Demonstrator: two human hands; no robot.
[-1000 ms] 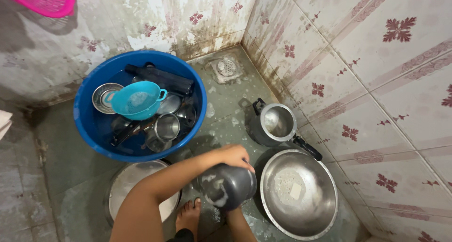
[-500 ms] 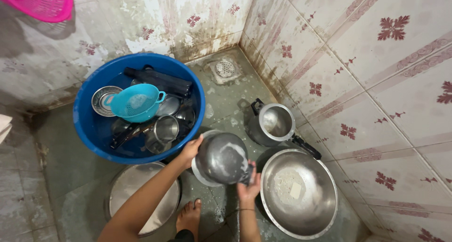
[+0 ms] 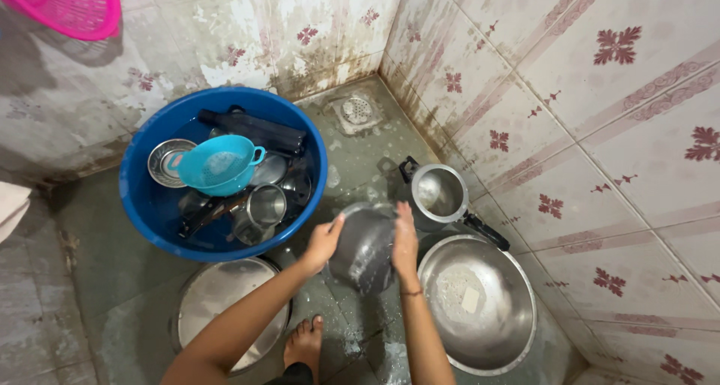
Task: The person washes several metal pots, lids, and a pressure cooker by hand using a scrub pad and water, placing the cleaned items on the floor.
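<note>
A dark round metal pot [image 3: 364,246], wet and soapy, is tilted on its side above the floor. My left hand [image 3: 324,242] grips its left rim. My right hand [image 3: 406,239] lies flat against its right side. Both forearms reach in from the bottom of the view, and my bare foot [image 3: 304,344] rests on the wet floor below the pot.
A blue tub [image 3: 142,205] at the left holds a turquoise strainer [image 3: 217,164], a steel cup, plates and dark pans. A pressure cooker [image 3: 439,194] stands by the tiled wall. A wide steel basin [image 3: 480,302] sits right, a steel plate [image 3: 225,306] left. A floor drain [image 3: 356,111] lies in the corner.
The pot has been turned from facing down to on its side. My right hand rose from below onto its right side, and my left hand shifted to the left rim.
</note>
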